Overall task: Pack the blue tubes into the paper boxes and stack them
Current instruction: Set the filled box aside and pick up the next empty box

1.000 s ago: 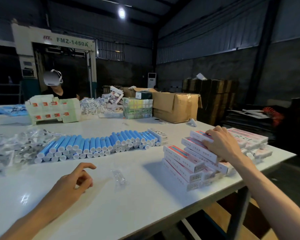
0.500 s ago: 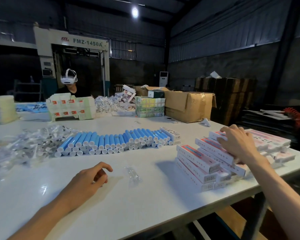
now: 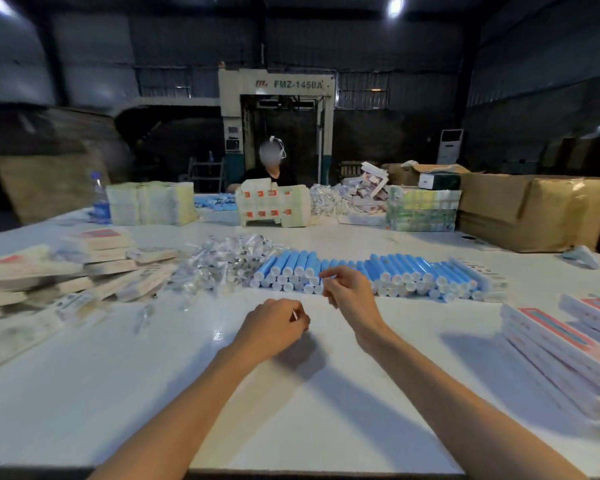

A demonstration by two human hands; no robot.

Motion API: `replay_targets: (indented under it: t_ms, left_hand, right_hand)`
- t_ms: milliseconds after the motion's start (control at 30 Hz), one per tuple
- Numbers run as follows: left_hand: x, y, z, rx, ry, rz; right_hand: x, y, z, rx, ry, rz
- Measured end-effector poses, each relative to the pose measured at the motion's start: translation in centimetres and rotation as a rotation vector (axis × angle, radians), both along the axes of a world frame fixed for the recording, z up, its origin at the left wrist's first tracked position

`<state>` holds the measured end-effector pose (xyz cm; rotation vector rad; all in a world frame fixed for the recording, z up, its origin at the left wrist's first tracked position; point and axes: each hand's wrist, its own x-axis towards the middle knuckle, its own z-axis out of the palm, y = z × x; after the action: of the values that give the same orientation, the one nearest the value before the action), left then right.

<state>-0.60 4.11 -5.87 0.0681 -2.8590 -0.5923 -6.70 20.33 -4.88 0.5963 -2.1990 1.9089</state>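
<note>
- table top [image 3: 291, 427]: was white, smooth, glossy; carried lamp glare.
- blue tubes [image 3: 395, 268]: looked like smooth plastic, soft sheen; caps [image 3: 288, 287] white, matt.
- paper boxes [image 3: 551, 341]: were printed card, slight sheen.
- wrappers [image 3: 222, 261]: were clear, crinkled film, glinting.
- carton [image 3: 499, 209]: was brown cardboard, matt.
- bottle [image 3: 99, 199]: was clear plastic.

Blue tubes [image 3: 378, 271] lay in a long row across the middle of the frame on the white table [image 3: 153, 393]. The right hand [image 3: 349, 294] hovered just in front of them, fingers loosely curled. The left hand [image 3: 274, 329] rested on the table lower left of it, also curled. Packed boxes [image 3: 561, 344] were stacked at the right edge, and flat cartons [image 3: 84, 261] were heaped at the left.
</note>
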Motion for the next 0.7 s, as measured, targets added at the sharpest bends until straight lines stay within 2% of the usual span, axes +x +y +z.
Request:
replay_targets:
  t_ms: [167,333,533,700]
  left_hand:
    - [-0.7,-5.8,0.1,-0.077,-0.011,0.211]
    - [-3.1,-15.0,0.6,-0.185,0.025,0.429]
    - [-6.2,-25.1,2.3,-0.375,-0.086,0.746]
    - [-7.4,-29.0,1.7,-0.457,-0.2,0.78]
  right_hand:
    - [-0.5,-6.9,-4.8,-0.012,-0.089,0.129]
    - [-1.2,-7.2,-6.8,0.052,-0.077,0.242]
    - [-1.3,-7.6,-6.7,0.038,-0.08,0.314]
    - [-1.1,-7.8,-6.3,0.017,-0.104,0.35]
